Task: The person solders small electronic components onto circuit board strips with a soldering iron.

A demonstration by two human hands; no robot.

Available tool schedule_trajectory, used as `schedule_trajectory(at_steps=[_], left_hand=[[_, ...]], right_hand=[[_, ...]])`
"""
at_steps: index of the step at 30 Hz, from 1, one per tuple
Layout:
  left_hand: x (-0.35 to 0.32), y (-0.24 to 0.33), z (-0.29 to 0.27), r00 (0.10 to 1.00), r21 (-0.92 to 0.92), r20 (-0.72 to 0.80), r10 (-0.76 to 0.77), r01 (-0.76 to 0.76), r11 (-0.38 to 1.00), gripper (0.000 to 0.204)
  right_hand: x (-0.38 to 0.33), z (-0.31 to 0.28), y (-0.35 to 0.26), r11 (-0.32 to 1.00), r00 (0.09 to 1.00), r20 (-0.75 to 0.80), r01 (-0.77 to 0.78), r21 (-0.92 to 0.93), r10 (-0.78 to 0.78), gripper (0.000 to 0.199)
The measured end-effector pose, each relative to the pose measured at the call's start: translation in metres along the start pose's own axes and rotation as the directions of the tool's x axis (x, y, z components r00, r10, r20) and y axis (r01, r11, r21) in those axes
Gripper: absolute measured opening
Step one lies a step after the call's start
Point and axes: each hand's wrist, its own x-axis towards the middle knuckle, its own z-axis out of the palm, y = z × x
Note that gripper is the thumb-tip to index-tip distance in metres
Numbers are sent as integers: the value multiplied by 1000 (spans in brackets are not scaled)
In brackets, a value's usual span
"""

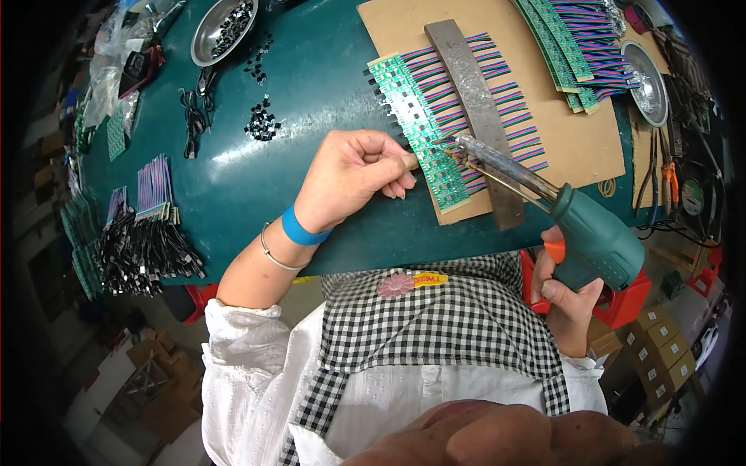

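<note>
My right hand [571,291] is wrapped round the grip of a green soldering gun [598,237] with an orange trigger. The gun's metal tip and thin feed tube reach left to a strip of green circuit boards [420,128]. Beside the strip's left edge, my left hand [361,171] is closed in a pinch; what its fingertips hold is too small to make out. Small black connectors line that edge above the fingers. Multicoloured ribbon wires [513,109] run from the boards' right side beneath a flat metal bar [478,109], which lies across them on a cardboard sheet [575,147].
More wired boards [556,46] are stacked at the far right, near a metal dish [646,81] and pliers [668,182]. Far left, a metal bowl [206,39] contains black connectors; a loose pile [263,124] lies nearer. Bundled black-ended cables [148,248] sit at the left edge.
</note>
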Motion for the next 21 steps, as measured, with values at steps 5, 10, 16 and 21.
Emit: schedule_trajectory(at_steps=[5, 10, 16, 21], left_hand=[[-1, -2, 0, 1000, -11, -9, 16, -16, 1000, 11], [0, -2, 2, 999, -6, -20, 42, -42, 999, 11], [-1, -4, 2, 997, -11, -30, 71, -71, 997, 11], [-1, -3, 2, 997, 0, -35, 68, -68, 998, 10]], right_hand=[[3, 4, -2, 1000, 1000, -8, -20, 0, 20, 54], [2, 2, 0, 1000, 1000, 2, -19, -3, 19, 54], [0, 3, 0, 999, 999, -23, -41, -6, 41, 54], [0, 6, -1, 998, 996, -59, -62, 1, 62, 54]])
